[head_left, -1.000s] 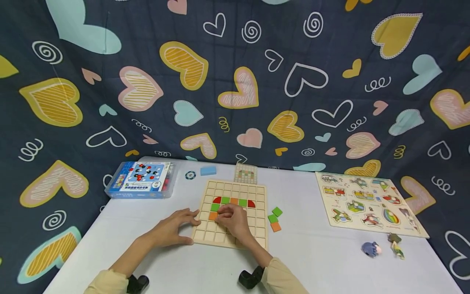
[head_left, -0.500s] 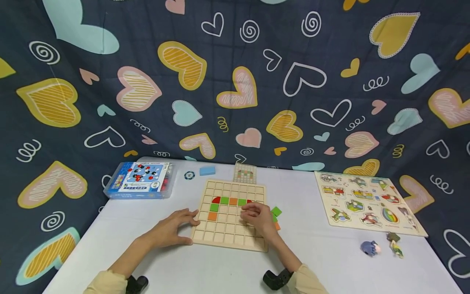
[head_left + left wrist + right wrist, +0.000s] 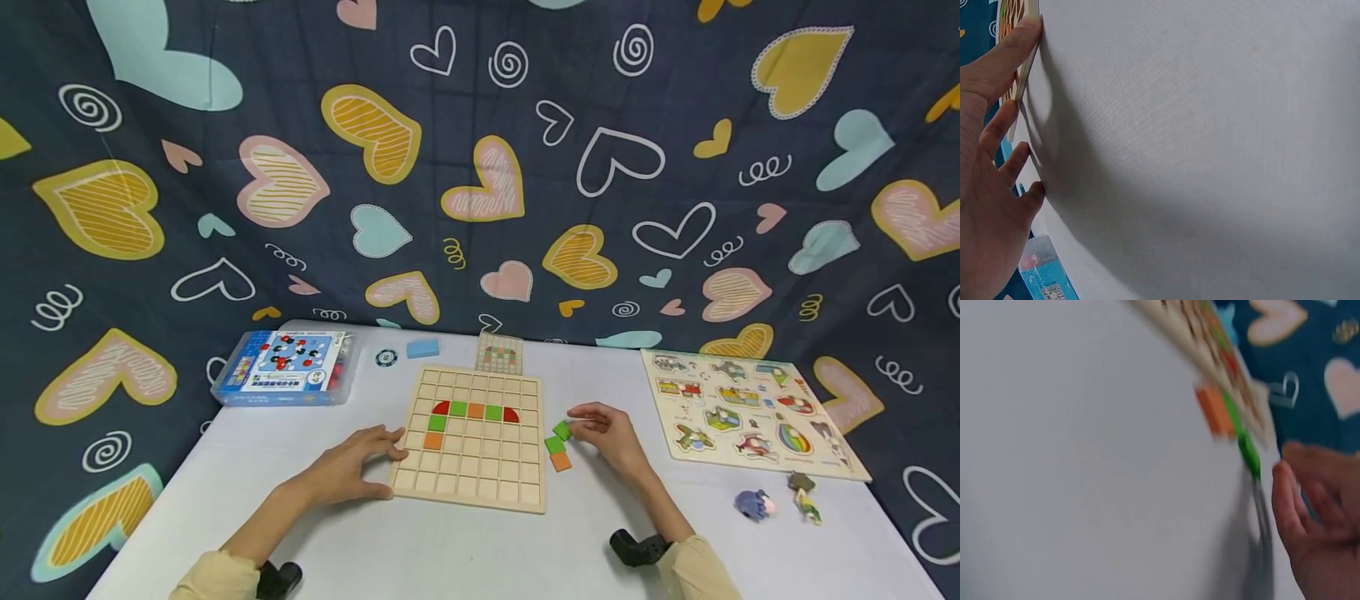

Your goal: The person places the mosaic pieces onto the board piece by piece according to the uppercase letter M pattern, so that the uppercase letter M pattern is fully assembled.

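The left hand (image 3: pixel 352 468) is laid flat with fingers spread; the right hand (image 3: pixel 611 433) is stretched forward, its fingers loosely bent.

White table (image 3: pixel 450 550) bears grid board (image 3: pixel 471 483), loose tiles (image 3: pixel 558 446).

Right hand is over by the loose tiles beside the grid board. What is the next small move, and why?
Probably pinch the green tile nearest the right hand: its fingers already reach it, though whether they touch is unclear. The grid board has many bare cells, and the left hand rests on its edge.
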Available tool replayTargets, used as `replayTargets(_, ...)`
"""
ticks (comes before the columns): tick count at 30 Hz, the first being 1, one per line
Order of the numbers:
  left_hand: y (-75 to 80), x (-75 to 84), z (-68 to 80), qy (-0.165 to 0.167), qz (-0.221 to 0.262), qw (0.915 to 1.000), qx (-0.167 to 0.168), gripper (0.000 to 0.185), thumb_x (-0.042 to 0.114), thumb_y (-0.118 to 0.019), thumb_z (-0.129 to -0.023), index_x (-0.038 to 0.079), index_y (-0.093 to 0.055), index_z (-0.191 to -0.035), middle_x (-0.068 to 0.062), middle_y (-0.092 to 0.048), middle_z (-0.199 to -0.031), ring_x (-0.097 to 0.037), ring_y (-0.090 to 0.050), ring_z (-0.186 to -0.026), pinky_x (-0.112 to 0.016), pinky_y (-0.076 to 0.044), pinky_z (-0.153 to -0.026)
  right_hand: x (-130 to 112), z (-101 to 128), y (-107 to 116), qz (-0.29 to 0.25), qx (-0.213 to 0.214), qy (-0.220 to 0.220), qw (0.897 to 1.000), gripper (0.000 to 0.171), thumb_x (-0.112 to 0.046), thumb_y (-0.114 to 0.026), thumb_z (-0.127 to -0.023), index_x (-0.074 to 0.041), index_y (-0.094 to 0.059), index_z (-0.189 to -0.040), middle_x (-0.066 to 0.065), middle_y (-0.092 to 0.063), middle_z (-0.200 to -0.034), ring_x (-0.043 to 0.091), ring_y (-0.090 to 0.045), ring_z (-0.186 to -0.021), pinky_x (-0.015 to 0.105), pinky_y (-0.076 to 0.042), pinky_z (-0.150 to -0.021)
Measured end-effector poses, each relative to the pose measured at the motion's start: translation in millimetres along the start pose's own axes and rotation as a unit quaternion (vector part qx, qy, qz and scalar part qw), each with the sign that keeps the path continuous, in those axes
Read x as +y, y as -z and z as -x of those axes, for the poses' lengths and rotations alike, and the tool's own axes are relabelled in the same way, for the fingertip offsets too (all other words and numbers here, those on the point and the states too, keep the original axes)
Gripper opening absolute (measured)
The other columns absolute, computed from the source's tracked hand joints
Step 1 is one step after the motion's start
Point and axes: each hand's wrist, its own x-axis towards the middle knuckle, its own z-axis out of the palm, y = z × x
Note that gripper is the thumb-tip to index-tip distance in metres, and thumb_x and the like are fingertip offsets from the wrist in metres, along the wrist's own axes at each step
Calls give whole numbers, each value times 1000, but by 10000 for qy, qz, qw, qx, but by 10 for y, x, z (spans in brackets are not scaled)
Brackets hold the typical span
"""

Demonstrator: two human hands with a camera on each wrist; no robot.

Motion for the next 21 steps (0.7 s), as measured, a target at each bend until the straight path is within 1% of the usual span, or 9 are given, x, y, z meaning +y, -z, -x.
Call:
replayTargets(3,-5,-13,2,27,6,10000,-17,48,38,-80,-74,23,-66,-117,-7,-42,-148,-41,-31,-136,-65,-34,-101,67,-64,129,290,-659,95,9974,30,4,-67,-85,8,-62,-113,25,-65,-110,21,-66,-90,19,-53,-74)
replayTargets(6,-5,-13,5,23,9,10000,-27,48,36,-80,-74,22,-66,-117,-7,-42,-148,-41,-31,-137,-64,-34,-102,87,-128,197,553,-1279,109,9902,33,4,-68,-84,7,-62,-116,22,-65,-111,19,-62,-88,19,-51,-72)
replayTargets(8,0,-10,6,-11,-7,10000,-25,48,37,-80,-74,22,-66,-117,-8,-42,-148,-42,-31,-136,-64,-34,-101,83,-164,221,684,-1546,155,9855,34,5,-68,-83,7,-62,-116,21,-65,-110,17,-59,-85,19,-50,-69)
replayTargets(9,4,-4,7,-21,10,10000,-21,48,36,-80,-74,22,-66,-117,-8,-42,-148,-42,-31,-136,-64,-33,-101,82,-179,226,721,-1603,167,9843,33,5,-68,-83,7,-62,-116,21,-65,-109,16,-58,-83,19,-50,-68)
replayTargets(11,10,4,7,-63,19,10000,-17,48,36,-80,-74,21,-66,-117,-9,-43,-148,-43,-31,-136,-65,-33,-101,84,-200,232,743,-1669,196,9830,32,6,-68,-83,7,-62,-115,21,-65,-106,15,-56,-80,19,-49,-65)
replayTargets(15,21,24,12,-68,48,10000,-29,48,36,-80,-74,21,-66,-117,-9,-43,-148,-43,-31,-136,-64,-33,-102,115,-207,234,696,-1572,189,9849,29,6,-68,-83,9,-62,-112,23,-65,-103,14,-57,-77,19,-49,-64)
replayTargets(18,25,24,11,-34,19,10000,-35,48,35,-80,-74,21,-66,-117,-8,-42,-148,-42,-31,-136,-64,-33,-102,137,-188,233,651,-1399,98,9880,29,4,-68,-83,8,-62,-112,22,-65,-104,12,-59,-78,19,-50,-65)
replayTargets(21,20,16,12,-25,1,10000,-28,48,35,-81,-73,22,-66,-117,-8,-43,-148,-42,-31,-136,-64,-34,-101,140,-159,218,665,-1161,4,9910,28,3,-69,-83,8,-62,-111,21,-65,-101,11,-58,-76,18,-50,-63)
